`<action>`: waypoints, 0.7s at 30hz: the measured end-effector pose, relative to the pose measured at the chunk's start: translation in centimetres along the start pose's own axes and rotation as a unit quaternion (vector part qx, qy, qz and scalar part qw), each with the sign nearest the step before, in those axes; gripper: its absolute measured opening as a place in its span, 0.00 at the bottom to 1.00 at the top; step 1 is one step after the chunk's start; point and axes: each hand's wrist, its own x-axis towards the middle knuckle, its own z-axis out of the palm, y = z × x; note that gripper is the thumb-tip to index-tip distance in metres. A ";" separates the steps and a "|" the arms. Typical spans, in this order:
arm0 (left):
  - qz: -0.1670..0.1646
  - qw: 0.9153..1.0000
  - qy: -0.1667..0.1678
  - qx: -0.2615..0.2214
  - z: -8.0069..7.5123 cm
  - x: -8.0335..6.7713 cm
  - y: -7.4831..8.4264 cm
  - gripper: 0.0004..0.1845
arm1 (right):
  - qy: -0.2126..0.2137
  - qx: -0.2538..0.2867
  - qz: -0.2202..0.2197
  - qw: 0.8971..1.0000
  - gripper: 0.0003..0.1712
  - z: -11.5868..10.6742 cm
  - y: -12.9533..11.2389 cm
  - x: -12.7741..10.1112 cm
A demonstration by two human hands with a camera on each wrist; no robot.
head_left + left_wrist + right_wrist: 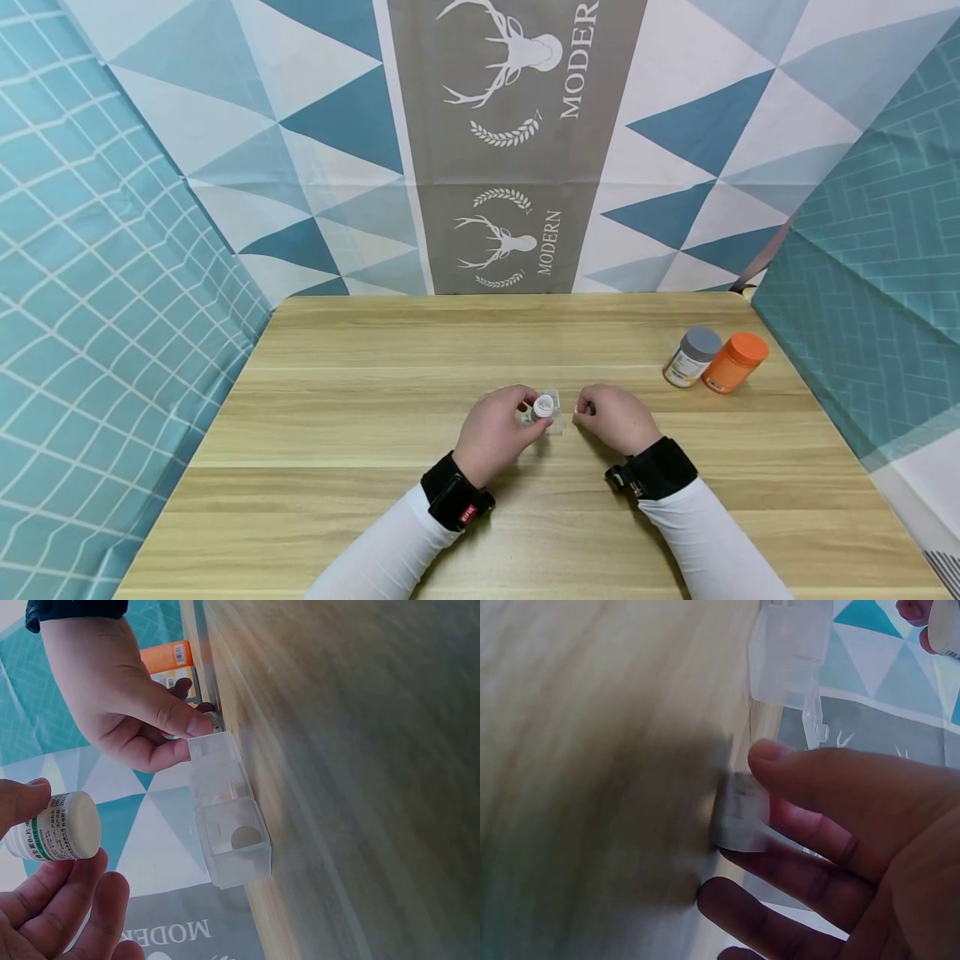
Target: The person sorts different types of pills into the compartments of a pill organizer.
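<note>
My left hand (pixel 492 429) grips a small white pill bottle (pixel 543 407) between thumb and fingers; its printed label with a green band shows in the left wrist view. The bottle's round mouth faces up in the head view. Beside it on the table lies a clear plastic pill box (pixel 225 817) with its lid open. A round pale tablet (pixel 246 837) sits in one compartment. Right of the box, my right hand (pixel 618 421) pinches a small white cap (pixel 744 814) close to the tabletop. Blur hides the cap's details.
At the table's back right stand a grey-lidded white bottle (pixel 692 357) and an orange bottle (pixel 735 362), side by side. A wooden table (pixel 360 417) carries everything. Patterned cloths (pixel 502 150) hang behind it and at both sides.
</note>
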 end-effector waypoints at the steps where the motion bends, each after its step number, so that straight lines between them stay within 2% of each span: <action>1: 0.001 1.000 0.001 0.001 0.0 0.0 0.0 0.14 | -0.003 0.000 0.000 1.000 0.10 0.0 0.0 0.0; 8: -0.001 1.000 0.003 0.004 -0.1 0.0 0.1 0.14 | -0.029 0.007 0.004 1.000 0.06 -0.9 0.1 -0.2; 11: -0.004 1.000 0.004 0.006 -0.2 0.1 0.2 0.15 | -0.018 0.022 -0.005 1.000 0.10 -1.7 -0.2 -0.6; 14: -0.004 1.000 0.007 0.010 -0.3 0.1 0.2 0.15 | -0.002 0.068 -0.036 0.997 0.13 -2.3 -0.8 -0.8; 17: -0.005 1.000 0.008 0.012 -0.3 0.2 0.1 0.15 | 0.000 0.153 -0.080 0.985 0.13 -2.3 -1.7 -1.0; 19: -0.005 1.000 0.008 0.014 -0.3 0.2 0.1 0.15 | -0.009 0.218 -0.100 0.971 0.14 -2.1 -2.4 -1.1; 21: -0.007 1.000 0.008 0.011 -0.3 0.1 0.1 0.15 | -0.023 0.284 -0.110 0.952 0.16 -1.8 -2.9 -1.1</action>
